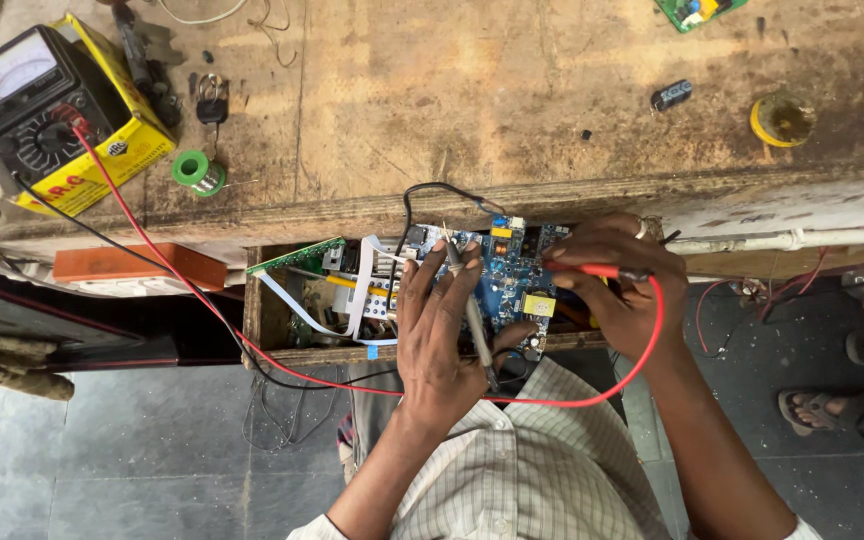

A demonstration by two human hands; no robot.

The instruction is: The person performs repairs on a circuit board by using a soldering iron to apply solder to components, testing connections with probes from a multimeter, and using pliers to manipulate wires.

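The blue circuit board sits in an open drawer under the wooden surface. The left hand pinches a black probe on it; the right hand grips the red probe. Probing seems underway; reading the analog meter likely follows.

Soft, even daylight fills the scene, bright on the worn table and dimmer on the floor below. Shadows are faint and diffuse. Focus is sharp throughout, with slight wide-angle stretching toward the edges and no strong glare.
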